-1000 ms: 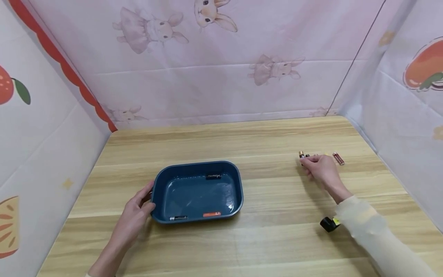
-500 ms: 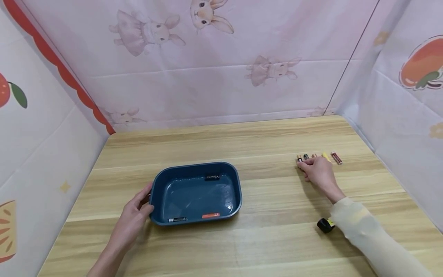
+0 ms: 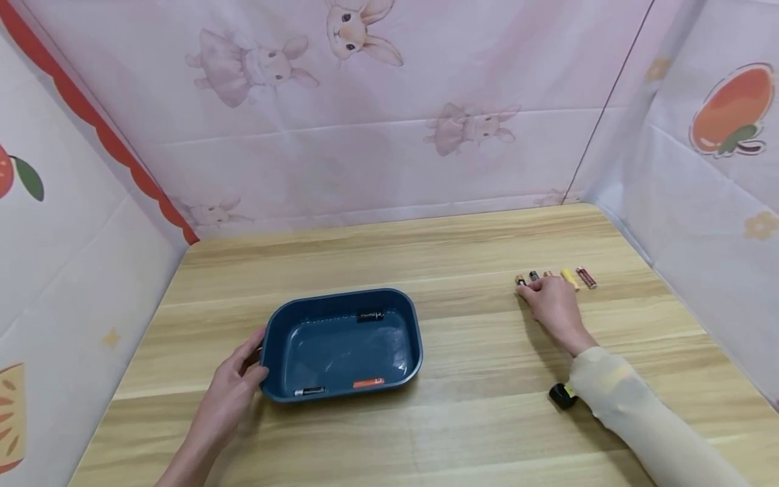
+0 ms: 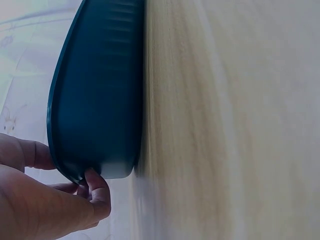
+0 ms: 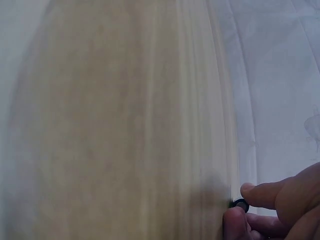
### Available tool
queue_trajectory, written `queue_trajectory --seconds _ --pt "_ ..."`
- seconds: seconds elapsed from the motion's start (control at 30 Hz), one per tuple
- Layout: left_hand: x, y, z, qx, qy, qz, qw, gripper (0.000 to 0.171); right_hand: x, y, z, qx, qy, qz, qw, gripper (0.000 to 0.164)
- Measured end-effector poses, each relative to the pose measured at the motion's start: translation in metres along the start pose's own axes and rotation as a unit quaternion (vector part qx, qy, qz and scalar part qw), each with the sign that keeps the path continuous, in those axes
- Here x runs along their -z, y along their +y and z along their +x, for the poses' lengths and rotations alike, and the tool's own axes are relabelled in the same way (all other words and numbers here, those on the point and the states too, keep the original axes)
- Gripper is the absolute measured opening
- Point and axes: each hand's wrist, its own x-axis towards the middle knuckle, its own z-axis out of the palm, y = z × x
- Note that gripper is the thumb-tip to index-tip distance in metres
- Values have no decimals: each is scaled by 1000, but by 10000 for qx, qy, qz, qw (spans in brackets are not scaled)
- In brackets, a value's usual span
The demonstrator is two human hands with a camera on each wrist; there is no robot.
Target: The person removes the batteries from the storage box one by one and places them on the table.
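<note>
My left hand [image 3: 228,392] grips the left end of a dark blue plastic tub [image 3: 341,293], with finger and thumb at its wall and rim in the left wrist view. Inside the tub lie a black battery [image 3: 370,316], a black-and-silver battery [image 3: 309,391] and an orange battery [image 3: 368,383]. Over to the right, my right hand [image 3: 556,310] pinches a black battery with a copper-coloured top [image 3: 520,279] at the left end of a row. Only a dark round end of the pinched battery [image 5: 242,205] shows in the right wrist view.
Beside the right hand are a dark battery [image 3: 534,276], a partly hidden reddish battery [image 3: 548,274], a yellow battery [image 3: 569,279] and a red battery [image 3: 586,277]. A small black object [image 3: 561,396] sits by the right sleeve. Printed cloth walls [image 3: 377,162] border the wooden table [image 3: 475,419].
The right hand has shifted slightly towards the person and lowered the pinched battery beside the row, uncovering more of the other batteries. The left hand keeps its hold on the tub.
</note>
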Motion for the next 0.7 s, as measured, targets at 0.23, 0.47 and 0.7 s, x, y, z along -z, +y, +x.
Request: queue_trajectory --seconds 0.23,0.47,0.7 --pt "1 -1 -1 108 -15 -84 9999 73 0 -2 -1 19 11 -180 9998 26" --pt "1 0 -1 66 -59 -38 10000 73 1 -2 -3 -16 65 -128 9999 21" --pt "1 0 -1 9 -87 -79 9999 72 1 1 -2 -85 54 66 9999 22"
